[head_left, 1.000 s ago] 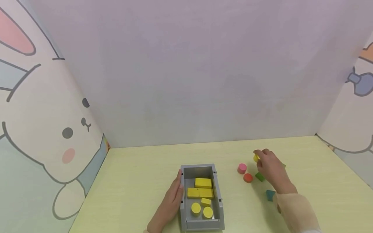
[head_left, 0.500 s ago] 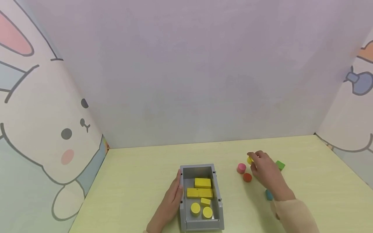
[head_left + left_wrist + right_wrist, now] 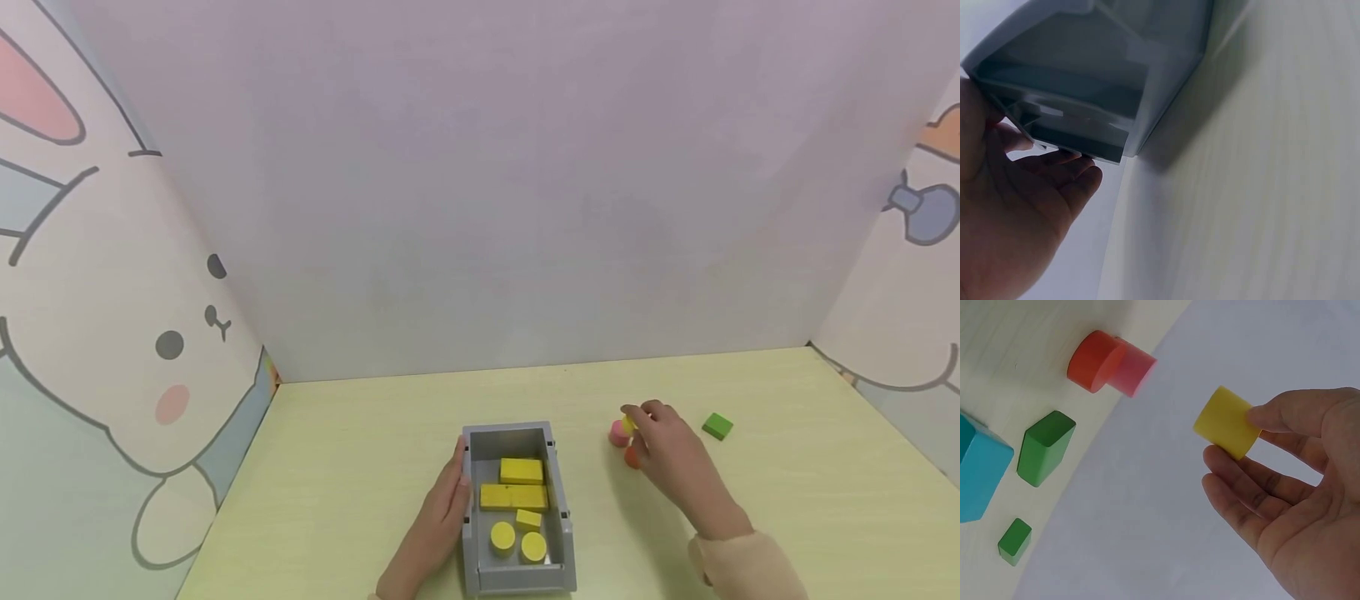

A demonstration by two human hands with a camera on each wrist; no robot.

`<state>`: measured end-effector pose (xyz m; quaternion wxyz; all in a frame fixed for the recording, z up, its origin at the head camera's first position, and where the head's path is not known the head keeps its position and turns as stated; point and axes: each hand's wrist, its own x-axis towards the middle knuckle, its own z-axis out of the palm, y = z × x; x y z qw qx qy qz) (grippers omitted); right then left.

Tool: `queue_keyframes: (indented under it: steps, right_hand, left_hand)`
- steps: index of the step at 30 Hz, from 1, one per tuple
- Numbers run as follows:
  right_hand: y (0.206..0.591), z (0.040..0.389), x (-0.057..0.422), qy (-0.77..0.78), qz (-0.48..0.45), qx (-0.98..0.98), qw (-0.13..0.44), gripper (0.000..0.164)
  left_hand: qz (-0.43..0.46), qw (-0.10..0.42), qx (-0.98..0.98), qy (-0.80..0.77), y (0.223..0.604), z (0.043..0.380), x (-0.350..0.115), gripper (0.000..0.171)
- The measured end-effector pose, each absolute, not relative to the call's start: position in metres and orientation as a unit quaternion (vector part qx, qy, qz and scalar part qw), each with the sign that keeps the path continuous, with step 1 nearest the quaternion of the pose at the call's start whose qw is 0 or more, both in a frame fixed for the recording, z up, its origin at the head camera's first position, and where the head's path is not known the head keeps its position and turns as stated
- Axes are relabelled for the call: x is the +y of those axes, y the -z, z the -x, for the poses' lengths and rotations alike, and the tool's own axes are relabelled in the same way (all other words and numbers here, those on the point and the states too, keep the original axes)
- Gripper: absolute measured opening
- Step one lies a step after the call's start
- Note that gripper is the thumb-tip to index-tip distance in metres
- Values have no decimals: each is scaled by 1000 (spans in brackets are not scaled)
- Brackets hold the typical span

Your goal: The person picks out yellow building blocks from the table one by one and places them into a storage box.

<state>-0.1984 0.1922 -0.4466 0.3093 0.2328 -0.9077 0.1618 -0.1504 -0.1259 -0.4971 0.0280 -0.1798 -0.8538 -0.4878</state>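
Observation:
My right hand [image 3: 678, 462] pinches a yellow cylinder block [image 3: 1227, 422] between thumb and fingertips, above the table. In the head view it overlaps the pink cylinder block [image 3: 618, 433], with the red cylinder block [image 3: 632, 457] partly hidden by the hand. My left hand [image 3: 442, 508] rests along the left side wall of a grey bin [image 3: 525, 581], its fingers touching the outside. The left wrist view shows those fingertips right at the bin wall [image 3: 1175, 94]. Inside the bin lie yellow rectangular blocks [image 3: 514, 497] and two yellow cylinder blocks [image 3: 502, 538].
A green block [image 3: 717, 426] lies to the right of my right hand. The right wrist view also shows a larger green block [image 3: 1046, 449] and a blue block [image 3: 982, 469] on the pale wooden table [image 3: 360, 467]. A plain wall [image 3: 525, 208] rises behind the table.
My right hand has moved left and slightly nearer with the yellow cylinder block, uncovering the green block on the right and covering the blue one. The left hand and bin stay put.

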Motion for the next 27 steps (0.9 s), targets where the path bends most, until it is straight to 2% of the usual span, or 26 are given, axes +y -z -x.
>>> queue_keyframes:
  steps: [11, 27]
  right_hand:
    - [448, 187, 176, -162, -256, -894, 331, 36]
    - [437, 173, 150, -150, -288, -888, 326, 35]
  left_hand:
    - [179, 29, -854, 488, 498, 150, -126, 51]
    - [176, 23, -857, 483, 499, 151, -126, 50]
